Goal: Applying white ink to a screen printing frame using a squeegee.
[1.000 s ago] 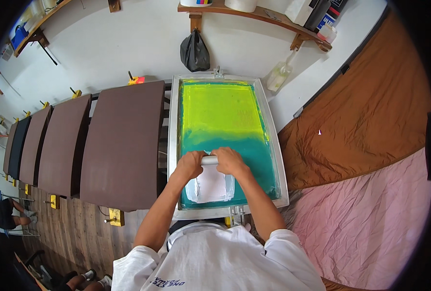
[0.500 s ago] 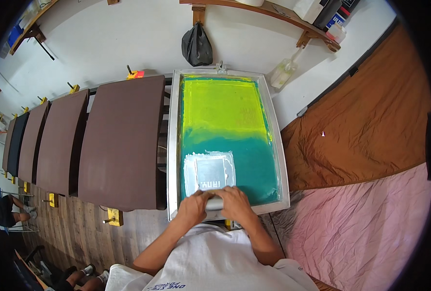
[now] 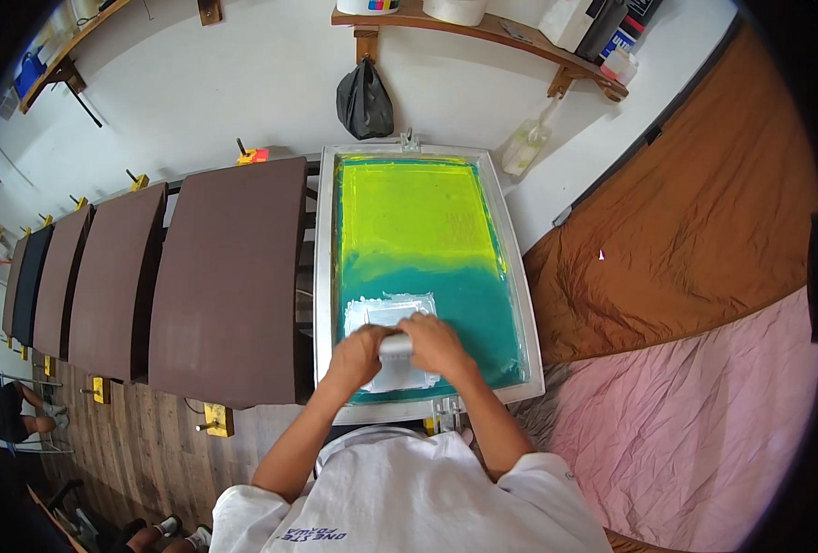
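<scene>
A screen-printing frame (image 3: pixel 525 309) with a pale metal rim lies in front of me. Its mesh is teal on the near side and covered with yellow-green (image 3: pixel 400 207) over the far part. White ink (image 3: pixel 395 304) makes a rectangular patch at the near left of the mesh. Over that patch is a squeegee (image 3: pixel 396 347) with a light grey body. My left hand (image 3: pixel 357 355) is closed round its left end, and my right hand (image 3: pixel 435 343) grips the right end. Fingers hide much of the squeegee, and its blade edge is out of sight.
Several brown boards (image 3: pixel 229 286) stand in a row to the left, with yellow clamps (image 3: pixel 217 420) along their edges. Orange-brown cloth (image 3: pixel 658 230) and pink cloth (image 3: pixel 685 415) lie to the right. A wooden shelf (image 3: pixel 483 35) and black bag (image 3: pixel 365 101) are at the wall.
Both hands have moved away from me with the squeegee, from the near rim of the frame onto the white patch. The view has shifted slightly.
</scene>
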The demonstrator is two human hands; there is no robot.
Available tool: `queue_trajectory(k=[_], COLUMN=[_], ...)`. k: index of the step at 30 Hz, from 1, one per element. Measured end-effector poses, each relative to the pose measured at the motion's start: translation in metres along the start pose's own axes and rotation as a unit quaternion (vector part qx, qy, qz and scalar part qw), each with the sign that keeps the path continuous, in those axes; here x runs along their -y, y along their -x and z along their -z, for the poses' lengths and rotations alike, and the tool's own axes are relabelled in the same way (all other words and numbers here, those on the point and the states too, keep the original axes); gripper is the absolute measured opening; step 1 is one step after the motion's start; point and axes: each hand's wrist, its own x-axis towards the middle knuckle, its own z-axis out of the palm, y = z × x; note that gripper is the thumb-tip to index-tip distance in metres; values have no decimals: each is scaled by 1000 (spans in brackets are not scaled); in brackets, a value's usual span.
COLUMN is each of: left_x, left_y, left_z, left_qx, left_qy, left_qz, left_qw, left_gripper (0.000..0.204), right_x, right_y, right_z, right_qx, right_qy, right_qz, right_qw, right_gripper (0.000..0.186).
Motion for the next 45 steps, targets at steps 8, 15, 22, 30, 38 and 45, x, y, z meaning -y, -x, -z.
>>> queue_trajectory(k=[8, 15, 22, 30, 38, 45], left_x=[-29, -5, 15, 5, -11, -19], left_y=[82, 5, -43, -9, 27, 57], left_z=[-16, 10, 13, -6, -14, -29], left_qx=[-7, 51, 56, -7, -10, -14], left_qy=[-15, -82, -102, -89, -55, -49], left_qz=[-16, 18, 43, 19, 40, 38], left_qw=[1000, 995, 992, 996, 998, 998], left_gripper=[55, 42, 43, 47, 51, 48], right_x=[34, 11, -1, 1, 15, 30], right_y=[86, 11, -42, -11, 27, 65], right_z=[-20, 14, 21, -8, -18, -20], right_qx=[-36, 5, 40, -35, -43, -44], right_qy=[-64, -24, -47, -20, -25, -53], right_qz=[9, 0, -60, -34, -44, -53], right_qw=[997, 1000, 996, 999, 998, 996], right_gripper=[44, 35, 38, 39, 41, 43])
